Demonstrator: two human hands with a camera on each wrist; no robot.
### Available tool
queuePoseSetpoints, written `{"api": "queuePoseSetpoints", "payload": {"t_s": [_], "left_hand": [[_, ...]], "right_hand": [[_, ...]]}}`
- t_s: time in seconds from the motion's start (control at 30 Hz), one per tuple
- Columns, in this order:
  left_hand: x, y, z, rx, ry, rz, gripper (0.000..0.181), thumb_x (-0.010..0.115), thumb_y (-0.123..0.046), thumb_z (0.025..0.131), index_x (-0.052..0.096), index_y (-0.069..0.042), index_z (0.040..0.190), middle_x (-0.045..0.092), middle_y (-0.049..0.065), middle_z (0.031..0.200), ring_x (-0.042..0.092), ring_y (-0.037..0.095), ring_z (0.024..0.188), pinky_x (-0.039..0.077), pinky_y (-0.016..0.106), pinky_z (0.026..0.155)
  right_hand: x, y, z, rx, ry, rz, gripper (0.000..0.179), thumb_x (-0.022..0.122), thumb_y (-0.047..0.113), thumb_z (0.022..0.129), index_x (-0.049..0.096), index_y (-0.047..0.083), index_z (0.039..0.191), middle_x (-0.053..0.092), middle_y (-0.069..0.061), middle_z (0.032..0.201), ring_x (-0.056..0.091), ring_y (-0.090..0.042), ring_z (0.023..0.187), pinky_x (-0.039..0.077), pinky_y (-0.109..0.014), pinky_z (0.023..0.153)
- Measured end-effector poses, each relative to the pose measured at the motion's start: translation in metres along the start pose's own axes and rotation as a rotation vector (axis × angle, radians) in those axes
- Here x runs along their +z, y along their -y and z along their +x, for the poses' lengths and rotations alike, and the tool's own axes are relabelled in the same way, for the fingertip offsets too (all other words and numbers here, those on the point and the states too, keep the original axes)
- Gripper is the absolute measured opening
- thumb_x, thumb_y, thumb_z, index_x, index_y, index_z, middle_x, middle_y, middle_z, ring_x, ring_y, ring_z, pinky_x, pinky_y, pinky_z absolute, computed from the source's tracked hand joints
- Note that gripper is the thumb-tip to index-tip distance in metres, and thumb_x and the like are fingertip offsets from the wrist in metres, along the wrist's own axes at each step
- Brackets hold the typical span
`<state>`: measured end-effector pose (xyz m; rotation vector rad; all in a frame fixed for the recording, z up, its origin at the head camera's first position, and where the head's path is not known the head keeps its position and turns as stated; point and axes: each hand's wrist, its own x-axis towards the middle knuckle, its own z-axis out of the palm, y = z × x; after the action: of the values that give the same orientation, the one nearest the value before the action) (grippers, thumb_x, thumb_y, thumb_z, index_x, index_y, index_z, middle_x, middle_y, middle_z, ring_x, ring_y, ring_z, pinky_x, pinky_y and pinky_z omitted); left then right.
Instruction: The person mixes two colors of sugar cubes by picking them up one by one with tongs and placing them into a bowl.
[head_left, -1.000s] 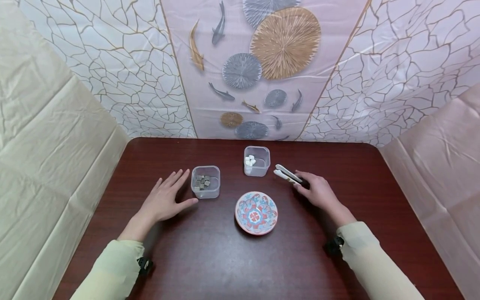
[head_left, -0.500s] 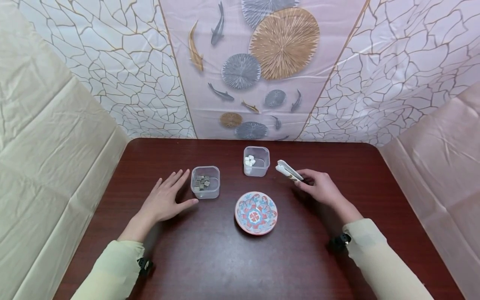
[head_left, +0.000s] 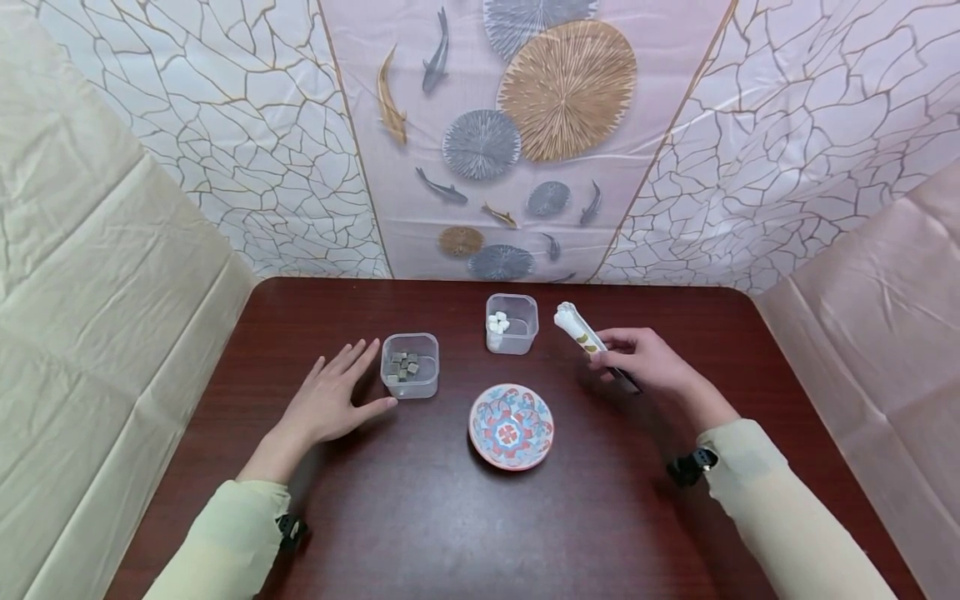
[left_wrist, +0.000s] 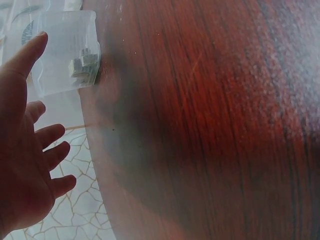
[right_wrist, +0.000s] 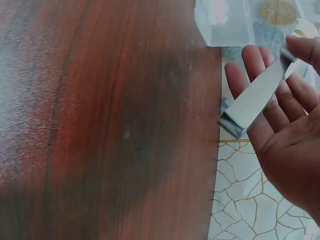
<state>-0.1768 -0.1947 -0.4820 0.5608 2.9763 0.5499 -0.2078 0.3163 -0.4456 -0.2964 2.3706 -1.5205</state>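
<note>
the right hand pinches metal tongs, one o'clock from the floral plate; probably light, springy, slick, best held mid-arm. the left hand lies spread, eight o'clock from the cube tub.

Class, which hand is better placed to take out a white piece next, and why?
Probably the right hand: it holds the tongs near the container of white pieces. The left hand holds nothing and is beside the box of grey cubes.

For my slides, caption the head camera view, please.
Right hand holding tongs, left hand beside a tub of cubes, patterned plate between.
</note>
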Motion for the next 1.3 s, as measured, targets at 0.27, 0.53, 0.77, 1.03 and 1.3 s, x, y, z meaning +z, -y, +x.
{"api": "queuePoseSetpoints", "payload": {"t_s": [0.27, 0.53, 0.77, 1.03, 1.3], "left_hand": [[0.001, 0.003, -0.002, -0.006, 0.003, -0.004, 0.104, 0.068, -0.071, 0.093, 0.028, -0.015, 0.171, 0.031, 0.02, 0.173, 0.028, 0.041, 0.16, 0.019, 0.067, 0.126], [-0.002, 0.001, -0.001, -0.002, -0.004, 0.0, 0.104, 0.068, -0.069, 0.093, 0.026, -0.015, 0.171, 0.031, 0.02, 0.173, 0.029, 0.042, 0.159, 0.019, 0.067, 0.126], [-0.003, -0.001, 0.003, 0.007, -0.009, 0.004, 0.105, 0.067, -0.07, 0.093, 0.024, -0.017, 0.172, 0.031, 0.019, 0.173, 0.029, 0.041, 0.159, 0.02, 0.067, 0.127], [-0.003, -0.002, 0.005, 0.008, -0.003, -0.001, 0.105, 0.068, -0.07, 0.093, 0.022, -0.019, 0.173, 0.031, 0.019, 0.173, 0.03, 0.041, 0.159, 0.02, 0.066, 0.127], [-0.005, -0.003, 0.008, 0.024, -0.002, -0.026, 0.105, 0.068, -0.07, 0.093, 0.025, -0.015, 0.172, 0.032, 0.018, 0.172, 0.031, 0.042, 0.158, 0.021, 0.068, 0.126]], "right_hand": [[-0.002, 0.004, 0.004, 0.061, 0.066, 0.114, 0.036, 0.069, 0.005, 0.102, 0.062, -0.013, 0.133, 0.075, -0.028, 0.115, 0.077, -0.035, 0.102, 0.064, -0.055, 0.082], [-0.012, 0.013, 0.007, 0.117, 0.166, 0.07, 0.037, 0.065, 0.012, 0.107, 0.06, -0.012, 0.135, 0.074, -0.028, 0.121, 0.077, -0.023, 0.093, 0.065, -0.043, 0.076], [-0.02, 0.028, 0.015, 0.146, 0.286, 0.011, 0.035, 0.064, 0.014, 0.107, 0.063, -0.011, 0.132, 0.074, -0.027, 0.119, 0.077, -0.023, 0.093, 0.064, -0.041, 0.073], [-0.019, 0.05, 0.028, 0.202, 0.413, -0.033, 0.027, 0.067, 0.019, 0.107, 0.071, -0.004, 0.122, 0.076, -0.021, 0.11, 0.075, -0.028, 0.09, 0.063, -0.039, 0.07], [-0.014, 0.068, 0.038, 0.215, 0.461, -0.079, 0.025, 0.067, 0.016, 0.107, 0.071, -0.005, 0.12, 0.077, -0.015, 0.106, 0.075, -0.022, 0.085, 0.063, -0.039, 0.069]]}}
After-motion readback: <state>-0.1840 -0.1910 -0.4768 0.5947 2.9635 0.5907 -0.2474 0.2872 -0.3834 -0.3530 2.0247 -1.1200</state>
